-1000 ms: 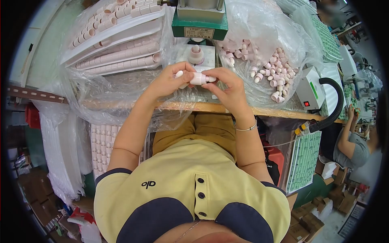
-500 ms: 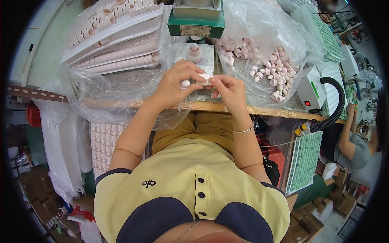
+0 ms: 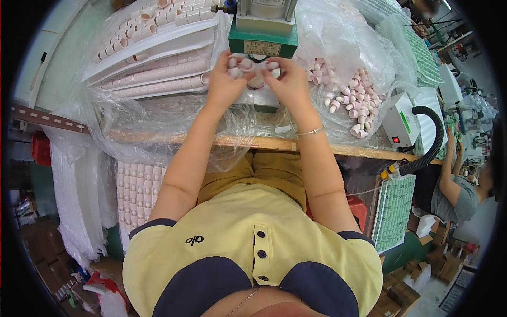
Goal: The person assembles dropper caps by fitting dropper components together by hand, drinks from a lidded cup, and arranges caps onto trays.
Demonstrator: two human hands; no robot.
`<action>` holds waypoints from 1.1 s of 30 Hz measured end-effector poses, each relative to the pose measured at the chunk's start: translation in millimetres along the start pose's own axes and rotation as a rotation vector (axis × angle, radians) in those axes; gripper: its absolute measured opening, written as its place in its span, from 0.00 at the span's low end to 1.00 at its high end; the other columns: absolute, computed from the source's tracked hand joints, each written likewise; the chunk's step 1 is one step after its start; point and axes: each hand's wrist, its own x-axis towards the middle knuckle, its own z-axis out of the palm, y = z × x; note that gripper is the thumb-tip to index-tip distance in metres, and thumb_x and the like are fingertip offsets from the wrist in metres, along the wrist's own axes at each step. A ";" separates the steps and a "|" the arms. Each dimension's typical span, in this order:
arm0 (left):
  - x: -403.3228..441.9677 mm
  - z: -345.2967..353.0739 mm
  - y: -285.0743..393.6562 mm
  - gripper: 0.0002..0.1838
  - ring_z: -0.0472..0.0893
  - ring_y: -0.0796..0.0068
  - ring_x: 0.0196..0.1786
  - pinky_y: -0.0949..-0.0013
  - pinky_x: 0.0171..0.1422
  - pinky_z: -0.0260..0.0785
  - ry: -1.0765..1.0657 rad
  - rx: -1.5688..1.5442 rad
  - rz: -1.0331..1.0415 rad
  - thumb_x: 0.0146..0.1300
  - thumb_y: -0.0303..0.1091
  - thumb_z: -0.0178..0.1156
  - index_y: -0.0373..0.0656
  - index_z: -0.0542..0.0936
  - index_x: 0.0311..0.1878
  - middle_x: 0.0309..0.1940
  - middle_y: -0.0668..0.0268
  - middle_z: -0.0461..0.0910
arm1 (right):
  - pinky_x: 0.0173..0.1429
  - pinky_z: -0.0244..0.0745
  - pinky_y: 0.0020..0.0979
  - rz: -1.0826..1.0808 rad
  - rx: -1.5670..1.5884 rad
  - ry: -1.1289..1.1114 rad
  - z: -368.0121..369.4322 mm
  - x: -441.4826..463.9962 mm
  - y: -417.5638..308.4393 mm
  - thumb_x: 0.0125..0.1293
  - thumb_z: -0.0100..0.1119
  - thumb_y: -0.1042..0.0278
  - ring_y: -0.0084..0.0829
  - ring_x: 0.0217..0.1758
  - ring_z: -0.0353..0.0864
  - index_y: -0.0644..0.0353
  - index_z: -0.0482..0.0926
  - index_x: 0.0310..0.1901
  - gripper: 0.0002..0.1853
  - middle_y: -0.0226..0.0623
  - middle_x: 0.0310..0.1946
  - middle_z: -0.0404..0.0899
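Note:
My left hand (image 3: 224,79) is under the left side of the green-headed press (image 3: 263,45), with its fingers curled around small white-and-pink rounded pieces (image 3: 233,68). Another pale pink piece (image 3: 246,64) is at its fingertips. Opposite it, my right hand (image 3: 290,83) pinches a small white-tipped piece (image 3: 272,66) between thumb and fingers. A round pinkish holder (image 3: 257,82) sits on the press base between both hands, partly hidden by them. Exactly how the pieces touch the holder is blurred.
Stacked white trays of pale pink rings (image 3: 153,68) stand at the left. A pile of pink-and-white pieces (image 3: 359,100) lies on plastic film at the right. Beside it is a white box with a black hose (image 3: 401,121). Another person (image 3: 457,195) sits at far right.
Both hands have moved forward from near the table edge to beneath the press head. They were together around a white piece and are now apart, either side of the holder.

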 end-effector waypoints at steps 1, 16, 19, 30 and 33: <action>-4.8 -7.1 3.4 0.36 0.80 0.75 0.47 0.74 0.52 0.72 0.000 -0.001 0.005 0.48 0.23 0.72 0.40 0.67 0.61 0.44 0.64 0.81 | 0.33 0.74 0.26 -0.004 0.000 0.004 2.8 4.2 -4.3 0.53 0.69 0.65 0.25 0.29 0.82 0.63 0.83 0.42 0.15 0.36 0.34 0.84; -82.5 6.9 46.1 0.57 0.77 0.73 0.53 0.69 0.57 0.70 -0.551 -0.385 -0.185 0.49 0.24 0.72 0.46 0.44 0.77 0.51 0.58 0.76 | 0.38 0.73 0.19 0.340 0.582 -0.234 -60.9 -88.2 -10.9 0.63 0.66 0.70 0.15 0.36 0.79 0.65 0.80 0.49 0.14 0.30 0.38 0.82; -102.1 48.9 53.8 0.60 0.78 0.74 0.52 0.70 0.56 0.70 -0.757 -0.444 -0.222 0.48 0.23 0.73 0.47 0.42 0.77 0.51 0.55 0.79 | 0.37 0.73 0.19 0.477 0.611 -0.288 -92.4 -126.6 -3.2 0.63 0.66 0.71 0.16 0.33 0.79 0.66 0.81 0.43 0.10 0.30 0.34 0.82; -174.3 224.2 70.9 0.40 0.82 0.72 0.45 0.70 0.44 0.82 -1.231 -0.430 -0.648 0.47 0.21 0.73 0.41 0.68 0.65 0.45 0.62 0.79 | 0.34 0.71 0.21 0.694 0.572 0.277 -206.4 -259.2 76.6 0.62 0.64 0.73 0.17 0.30 0.77 0.67 0.82 0.34 0.06 0.31 0.28 0.82; -190.2 273.4 74.6 0.37 0.82 0.73 0.46 0.70 0.46 0.82 -1.344 -0.405 -0.699 0.47 0.20 0.73 0.40 0.69 0.63 0.45 0.62 0.79 | 0.33 0.70 0.21 0.742 0.618 0.438 -233.2 -285.7 96.5 0.63 0.63 0.72 0.18 0.29 0.77 0.67 0.82 0.35 0.06 0.31 0.28 0.81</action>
